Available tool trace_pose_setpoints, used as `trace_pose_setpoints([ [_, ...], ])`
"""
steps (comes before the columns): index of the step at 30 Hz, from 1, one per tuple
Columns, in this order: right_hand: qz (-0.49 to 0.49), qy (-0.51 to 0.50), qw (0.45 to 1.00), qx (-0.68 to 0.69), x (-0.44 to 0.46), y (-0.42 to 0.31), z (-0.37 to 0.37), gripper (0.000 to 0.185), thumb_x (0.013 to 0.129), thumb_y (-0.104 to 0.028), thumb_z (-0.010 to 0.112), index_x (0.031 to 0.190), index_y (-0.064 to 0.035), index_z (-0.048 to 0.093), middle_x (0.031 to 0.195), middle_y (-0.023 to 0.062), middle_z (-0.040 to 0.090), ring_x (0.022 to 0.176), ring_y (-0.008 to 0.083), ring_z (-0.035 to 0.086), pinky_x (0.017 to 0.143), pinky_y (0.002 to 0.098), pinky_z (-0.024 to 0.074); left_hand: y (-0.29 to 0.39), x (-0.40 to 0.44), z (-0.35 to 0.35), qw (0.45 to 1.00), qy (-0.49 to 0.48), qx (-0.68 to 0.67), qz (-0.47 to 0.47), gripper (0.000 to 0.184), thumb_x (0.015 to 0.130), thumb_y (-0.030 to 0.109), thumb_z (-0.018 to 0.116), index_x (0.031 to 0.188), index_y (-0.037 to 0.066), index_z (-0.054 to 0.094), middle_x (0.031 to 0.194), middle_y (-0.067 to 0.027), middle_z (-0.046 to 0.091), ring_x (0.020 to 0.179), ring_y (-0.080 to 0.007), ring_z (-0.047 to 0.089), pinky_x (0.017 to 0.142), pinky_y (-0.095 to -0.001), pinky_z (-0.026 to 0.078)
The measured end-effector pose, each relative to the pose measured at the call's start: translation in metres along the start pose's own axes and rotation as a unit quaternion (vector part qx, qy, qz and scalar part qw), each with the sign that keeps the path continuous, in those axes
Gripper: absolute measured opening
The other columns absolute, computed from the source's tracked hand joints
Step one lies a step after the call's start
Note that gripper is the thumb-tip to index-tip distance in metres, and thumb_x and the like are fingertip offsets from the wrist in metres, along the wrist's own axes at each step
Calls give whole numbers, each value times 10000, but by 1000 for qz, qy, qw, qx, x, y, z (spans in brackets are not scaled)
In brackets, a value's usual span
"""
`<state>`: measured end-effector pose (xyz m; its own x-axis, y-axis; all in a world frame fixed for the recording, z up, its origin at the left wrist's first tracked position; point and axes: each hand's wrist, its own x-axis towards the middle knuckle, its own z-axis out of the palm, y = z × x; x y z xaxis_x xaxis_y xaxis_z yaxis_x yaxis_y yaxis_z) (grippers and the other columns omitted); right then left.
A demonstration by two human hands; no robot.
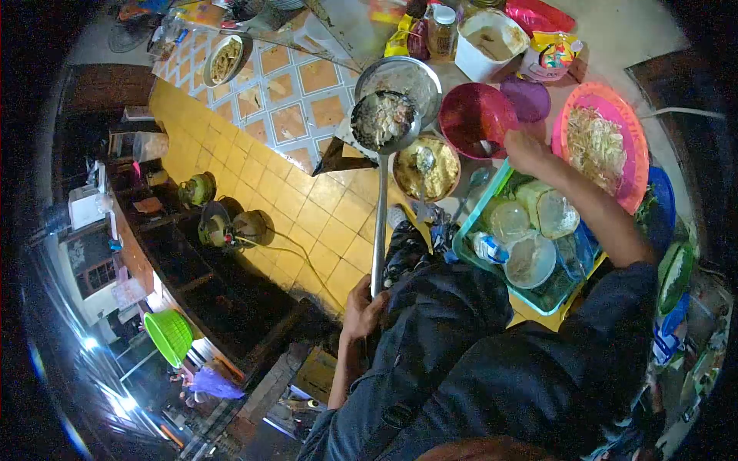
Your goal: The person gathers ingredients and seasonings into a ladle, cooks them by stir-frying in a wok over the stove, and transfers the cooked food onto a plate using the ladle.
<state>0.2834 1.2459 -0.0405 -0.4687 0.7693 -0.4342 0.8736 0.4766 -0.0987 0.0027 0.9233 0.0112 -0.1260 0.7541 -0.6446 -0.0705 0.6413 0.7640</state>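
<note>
The left hand (363, 312)'s grip is closed round the long-handled ladle (381, 207), its loaded end by the metal bowl (428, 77); wrist roll could spill it. The right hand (527, 152)'s grip, at the pink bowl (453, 127), is unclear.

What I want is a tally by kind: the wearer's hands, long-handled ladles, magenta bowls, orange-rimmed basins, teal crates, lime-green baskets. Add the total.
Hands, left hand and right hand: 2
Long-handled ladle: 1
Magenta bowl: 1
Orange-rimmed basin: 1
Teal crate: 1
Lime-green basket: 1
Total: 7
</note>
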Motion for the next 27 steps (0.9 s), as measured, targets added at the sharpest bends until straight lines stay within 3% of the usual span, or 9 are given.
trace_pose_setpoints([
  [4,-37,-51,996,57,6,-5,14,152,679,-51,561,812,-14,626,804,161,632,771,300,621,615,404,488,0,-1,3,999,2,-38,20,339,813,168,575,1076,-14,462,626,-20,475,424,-94,438,394,-236,356],
  [7,-9,49,974,222,-3,-17,16,97,664,-45,547,706,-4,624,636,168,598,592,300,596,581,409,468,4,0,2,999,-8,-36,-2,328,816,166,584,1063,-13,463,628,-22,476,425,-93,433,392,-237,348],
  [12,28,79,879,470,-1,-4,38,141,695,-46,508,740,-20,639,570,133,572,546,202,573,526,333,451,6,-4,5,999,6,-42,-22,273,815,132,583,1019,-8,469,633,-20,476,426,-89,416,392,-242,330],
  [14,29,79,895,438,7,10,42,141,695,-49,510,745,-7,635,599,143,583,558,217,582,527,336,456,-9,1,4,997,22,-4,74,246,817,138,579,991,-2,474,631,-18,475,434,-87,413,396,-245,329],
  [16,32,78,910,406,9,9,35,144,696,-53,512,751,6,631,628,154,594,570,232,591,528,340,460,2,-3,6,999,17,-12,41,242,819,144,577,984,-1,477,630,-20,477,435,-89,414,398,-247,332],
  [18,35,113,991,65,11,6,26,107,697,-32,525,721,42,598,713,206,605,608,291,594,545,393,461,2,-5,5,1000,13,-22,7,237,821,150,575,978,0,479,630,-21,478,437,-90,415,400,-249,335],
  [22,-86,228,969,31,3,-3,51,75,679,-30,521,651,25,563,674,219,591,605,317,596,541,413,467,2,-7,6,999,14,30,-4,239,815,174,572,960,4,487,619,-24,476,433,-96,423,403,-249,346],
  [25,-70,164,982,62,8,-19,45,93,687,-30,520,701,36,583,626,222,576,585,307,601,521,395,474,10,-9,7,1000,2,11,-7,247,809,180,573,957,3,487,611,-24,473,434,-98,430,406,-247,353],
  [27,-22,-6,986,167,17,-29,35,112,729,-36,526,761,48,593,583,188,574,568,267,609,492,361,473,7,-10,4,1000,-4,12,-5,251,806,183,574,955,2,487,607,-24,471,434,-98,434,407,-247,356],
])
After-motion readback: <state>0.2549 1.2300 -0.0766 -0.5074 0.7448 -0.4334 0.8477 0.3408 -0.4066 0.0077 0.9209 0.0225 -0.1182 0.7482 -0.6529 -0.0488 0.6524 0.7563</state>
